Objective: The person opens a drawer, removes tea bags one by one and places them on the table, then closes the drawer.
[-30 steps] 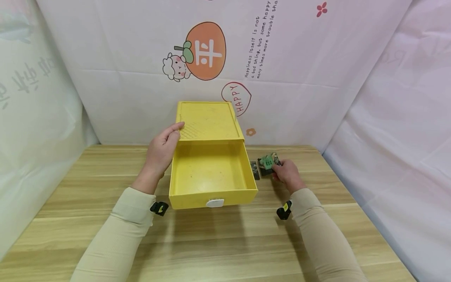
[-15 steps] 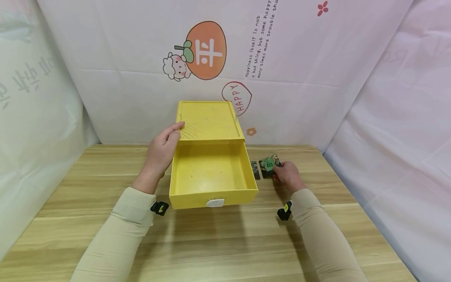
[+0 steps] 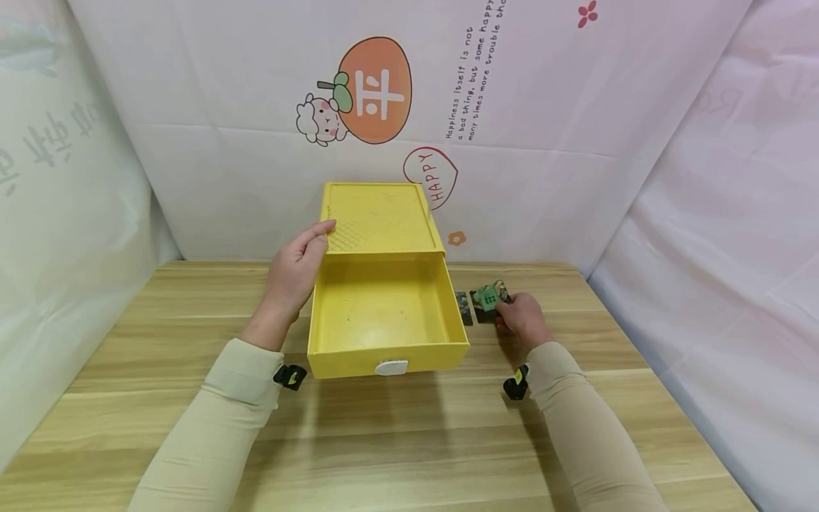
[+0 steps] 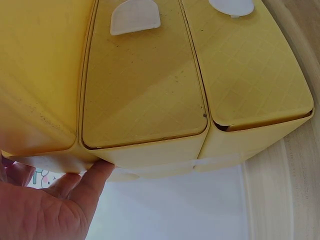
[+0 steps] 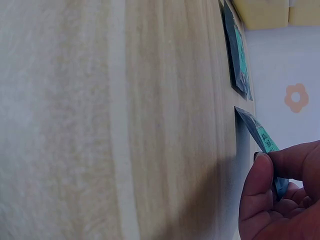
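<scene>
The left hand (image 3: 294, 274) grips the yellow drawer unit (image 3: 384, 213) at 9 o'clock; beyond its 3 o'clock side, the packet (image 3: 490, 296) might slip because the right hand (image 3: 526, 318) pinches only its edge.

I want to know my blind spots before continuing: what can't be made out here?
Head view: markings on the held packet; too small, partly under the right hand.
Head view: left part of the other packet; hidden by the open drawer.
Left wrist view: insides of the middle drawer and bottom drawer; their fronts block them.
Left wrist view: bottom handle; cut by top edge.
</scene>
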`<state>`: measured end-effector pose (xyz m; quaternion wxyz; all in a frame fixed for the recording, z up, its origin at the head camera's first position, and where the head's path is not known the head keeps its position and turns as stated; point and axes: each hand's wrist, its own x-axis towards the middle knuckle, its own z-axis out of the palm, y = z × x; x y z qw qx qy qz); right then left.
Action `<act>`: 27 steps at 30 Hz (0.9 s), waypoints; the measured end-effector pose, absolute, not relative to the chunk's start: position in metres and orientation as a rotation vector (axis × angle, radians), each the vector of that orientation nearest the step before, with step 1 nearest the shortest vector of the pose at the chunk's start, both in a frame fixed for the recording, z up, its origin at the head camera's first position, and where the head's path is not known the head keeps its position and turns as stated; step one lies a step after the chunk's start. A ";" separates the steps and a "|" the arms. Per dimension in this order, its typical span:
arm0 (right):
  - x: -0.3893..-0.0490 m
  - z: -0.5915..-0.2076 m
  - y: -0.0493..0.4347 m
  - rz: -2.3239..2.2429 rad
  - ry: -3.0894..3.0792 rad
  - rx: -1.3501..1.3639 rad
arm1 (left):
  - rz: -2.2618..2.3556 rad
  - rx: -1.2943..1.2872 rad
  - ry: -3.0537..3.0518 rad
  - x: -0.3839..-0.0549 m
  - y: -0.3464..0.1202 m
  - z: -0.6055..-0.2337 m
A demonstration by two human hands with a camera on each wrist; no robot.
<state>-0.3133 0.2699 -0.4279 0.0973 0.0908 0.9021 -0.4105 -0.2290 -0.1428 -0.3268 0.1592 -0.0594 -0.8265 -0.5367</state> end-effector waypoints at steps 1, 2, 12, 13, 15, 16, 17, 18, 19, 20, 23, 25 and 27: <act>-0.313 -0.428 0.270 -1.203 2.681 0.261 | -1.532 -0.170 -2.363 -0.229 -0.143 -0.327; -0.313 -0.428 0.269 -1.192 2.688 0.259 | -1.532 -0.170 -2.365 -0.229 -0.143 -0.327; -0.308 -0.429 0.268 -1.067 2.765 0.203 | -1.532 -0.178 -2.363 -0.228 -0.143 -0.326; -0.308 -0.430 0.269 -1.051 2.776 0.194 | -1.531 -0.178 -2.363 -0.227 -0.143 -0.326; -0.308 -0.431 0.269 -1.024 2.792 0.199 | -1.531 -0.178 -2.362 -0.227 -0.143 -0.326; -0.308 -0.431 0.269 -1.011 2.801 0.195 | -1.530 -0.178 -2.361 -0.227 -0.143 -0.326; -0.308 -0.432 0.269 -1.000 2.809 0.190 | -1.528 -0.177 -2.362 -0.228 -0.143 -0.326; -0.308 -0.432 0.269 -0.993 2.817 0.189 | -1.528 -0.176 -2.361 -0.228 -0.143 -0.326; -0.308 -0.433 0.270 -0.988 2.821 0.191 | -1.527 -0.175 -2.362 -0.228 -0.143 -0.326; -0.308 -0.434 0.270 -0.981 2.826 0.193 | -1.526 -0.174 -2.362 -0.228 -0.143 -0.326; -0.309 -0.435 0.270 -0.943 2.849 0.191 | -1.522 -0.165 -2.365 -0.228 -0.143 -0.326; -0.310 -0.436 0.270 -0.898 2.871 0.189 | -1.521 -0.158 -2.368 -0.228 -0.142 -0.326; -0.310 -0.437 0.270 -0.845 2.897 0.179 | -1.522 -0.154 -2.368 -0.228 -0.143 -0.326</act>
